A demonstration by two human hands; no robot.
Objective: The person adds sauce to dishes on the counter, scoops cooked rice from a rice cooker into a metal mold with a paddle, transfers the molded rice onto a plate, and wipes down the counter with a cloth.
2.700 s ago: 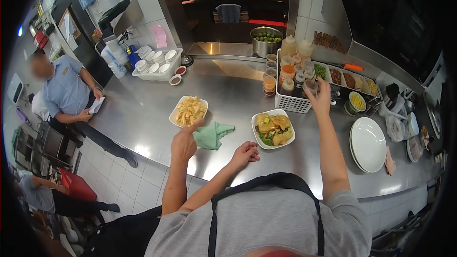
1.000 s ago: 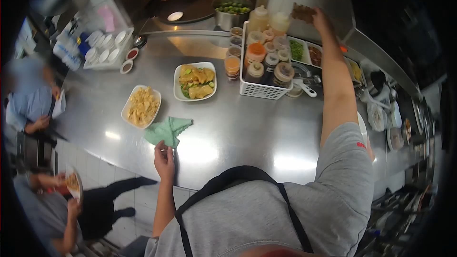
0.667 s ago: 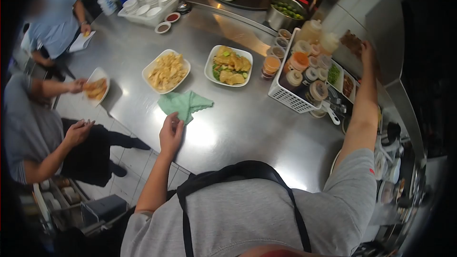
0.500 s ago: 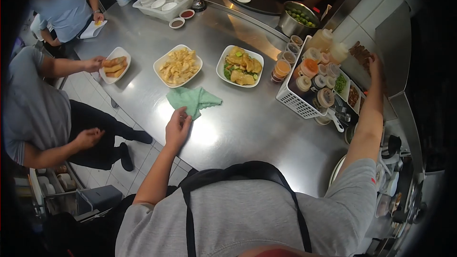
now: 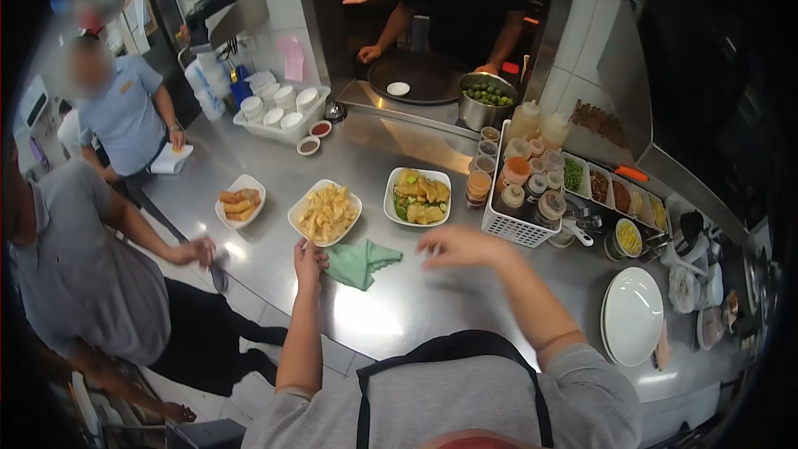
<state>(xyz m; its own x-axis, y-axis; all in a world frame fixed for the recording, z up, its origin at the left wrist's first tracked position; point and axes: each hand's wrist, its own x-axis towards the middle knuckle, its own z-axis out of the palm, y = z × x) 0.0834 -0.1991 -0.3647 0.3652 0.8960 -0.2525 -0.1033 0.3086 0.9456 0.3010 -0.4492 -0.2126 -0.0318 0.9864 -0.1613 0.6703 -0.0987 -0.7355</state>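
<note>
The right hand [image 5: 464,246] hovers loosely open, seemingly free; the left hand [image 5: 308,263] is at the cloth [image 5: 359,263] beside it, grip unclear.

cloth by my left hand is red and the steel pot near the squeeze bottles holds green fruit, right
The cloth by your left hand is green, not red, as the head view shows; the steel pot does hold green fruit.

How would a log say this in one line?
left hand: by green cloth | right hand: above counter | white bowls: three, filled | co-worker: beside counter
</note>
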